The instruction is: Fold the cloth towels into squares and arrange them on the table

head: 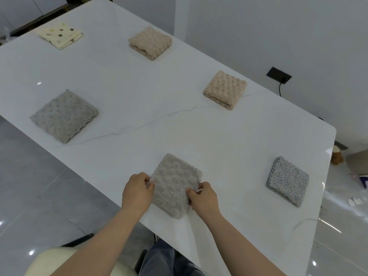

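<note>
Gripping a folded grey towel (175,186) at both side edges, close to the near rim of the table (139,86).

Its left edge is pinched by the curled fingers of the left hand (137,191), its right edge by the thumb and curled fingers of the right hand (203,198); something pale, possibly a tag, is glimpsed under the right fingers. Five folded squares are laid well apart: a speckled blue-grey towel (287,181) right of the right fingers, a larger grey towel (63,116) left of the left fingers, and a near beige towel (225,89), a far beige towel (150,42) and a dotted cream towel (60,34) beyond the fingertips.

Table (199,126): glossy white stone-look slab, faint grey veining, shows glare spots. Grey towel (175,184) at near edge: matt, fluffy textured cloth. Floor (29,186): glossy grey tile.
</note>
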A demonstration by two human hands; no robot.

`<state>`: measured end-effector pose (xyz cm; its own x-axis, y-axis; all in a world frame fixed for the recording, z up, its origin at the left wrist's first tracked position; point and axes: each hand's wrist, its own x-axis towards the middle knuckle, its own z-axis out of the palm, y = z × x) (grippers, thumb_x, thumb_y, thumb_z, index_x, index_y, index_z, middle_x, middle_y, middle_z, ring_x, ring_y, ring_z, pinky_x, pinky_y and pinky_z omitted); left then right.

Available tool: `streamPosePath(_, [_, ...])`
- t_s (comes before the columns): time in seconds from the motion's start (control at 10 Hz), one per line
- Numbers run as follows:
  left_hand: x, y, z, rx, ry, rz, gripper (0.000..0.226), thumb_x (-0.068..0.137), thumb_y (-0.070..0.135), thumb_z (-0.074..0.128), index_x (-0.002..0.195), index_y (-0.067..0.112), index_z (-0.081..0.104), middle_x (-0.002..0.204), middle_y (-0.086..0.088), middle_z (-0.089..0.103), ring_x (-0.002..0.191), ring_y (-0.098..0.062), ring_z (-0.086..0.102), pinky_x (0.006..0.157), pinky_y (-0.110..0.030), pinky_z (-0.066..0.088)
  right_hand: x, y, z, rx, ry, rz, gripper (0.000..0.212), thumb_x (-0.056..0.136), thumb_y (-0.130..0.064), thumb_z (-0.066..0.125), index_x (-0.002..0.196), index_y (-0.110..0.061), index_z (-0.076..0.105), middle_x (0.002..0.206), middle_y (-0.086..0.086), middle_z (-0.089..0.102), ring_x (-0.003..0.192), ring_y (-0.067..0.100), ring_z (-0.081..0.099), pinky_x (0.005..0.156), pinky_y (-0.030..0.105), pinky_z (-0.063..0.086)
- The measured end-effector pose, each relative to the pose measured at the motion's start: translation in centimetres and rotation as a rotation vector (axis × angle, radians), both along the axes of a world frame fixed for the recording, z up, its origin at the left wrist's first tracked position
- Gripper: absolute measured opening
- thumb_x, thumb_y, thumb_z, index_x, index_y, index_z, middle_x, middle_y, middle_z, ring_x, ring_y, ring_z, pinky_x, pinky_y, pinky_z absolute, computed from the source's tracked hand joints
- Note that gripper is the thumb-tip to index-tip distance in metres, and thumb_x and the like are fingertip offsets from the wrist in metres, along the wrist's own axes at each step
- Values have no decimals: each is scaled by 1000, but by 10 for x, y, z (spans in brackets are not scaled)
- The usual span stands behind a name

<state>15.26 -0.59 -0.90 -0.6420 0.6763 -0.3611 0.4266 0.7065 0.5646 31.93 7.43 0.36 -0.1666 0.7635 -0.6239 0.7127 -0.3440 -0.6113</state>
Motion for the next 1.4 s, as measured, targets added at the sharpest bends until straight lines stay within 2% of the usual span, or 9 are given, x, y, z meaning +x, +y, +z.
streamPosePath(0.4, [-6, 2, -3, 40, -15, -1, 11, 90, 20, 57, 85, 9, 59, 87, -8, 57, 76, -19, 51, 62, -27, 34, -2, 0, -3, 26, 9, -13, 22, 91, -27, 60, 101, -15, 45, 81, 4, 64, 71, 20, 61, 59, 24, 43])
streamPosePath(0.7, [-6, 0, -1, 28, -51, -13, 16, 92, 24, 55, 95, 9, 60, 93, -7, 57, 83, -20, 52, 68, -27, 37, -3, -3, -5, 20, -1, -44, 27, 91, -31, 61, 106, -13, 48, 82, 4, 65, 75, 23, 64, 71, 34, 52])
streamPosePath(0.9, [-9, 1, 7, 34, -45, -13, 18, 91, 21, 55, 104, 9, 60, 99, -4, 55, 88, -20, 55, 73, -26, 39, -1, -3, 1, 21, -4, -67, 32, 89, -35, 63, 108, -14, 49, 89, 6, 66, 80, 23, 66, 71, 37, 55])
streamPosePath(1.1, [-8, -5, 15, 17, -38, -8, 23, 91, 23, 55, 110, 11, 58, 102, -2, 53, 89, -17, 54, 73, -25, 36, 7, -5, 7, 21, 11, -73, 31, 90, -31, 62, 109, -12, 47, 79, 0, 60, 71, 20, 61, 67, 33, 50])
streamPosePath(1.2, [-4, -9, 19, -13, -32, 2, 23, 91, 23, 55, 110, 11, 58, 107, -6, 56, 92, -20, 55, 75, -26, 37, 10, -7, 11, 16, 13, -49, 32, 89, -33, 62, 109, -12, 48, 82, 3, 62, 72, 21, 61, 67, 32, 50])
streamPosePath(1.3, [2, -14, 22, 8, 5, -14, 25, 90, 23, 55, 112, 10, 58, 110, -8, 57, 96, -24, 56, 77, -28, 40, 13, -10, 14, 50, 21, -11, 32, 89, -33, 62, 111, -12, 50, 84, 4, 64, 75, 19, 60, 60, 26, 43])
streamPosePath(1.4, [5, -18, 30, 21, 7, 13, 28, 91, 22, 55, 115, 10, 58, 113, -8, 57, 99, -25, 57, 81, -31, 44, 14, -10, 26, 98, 50, -20, 26, 89, -27, 62, 109, -13, 51, 76, -5, 56, 69, 9, 54, 57, 21, 39])
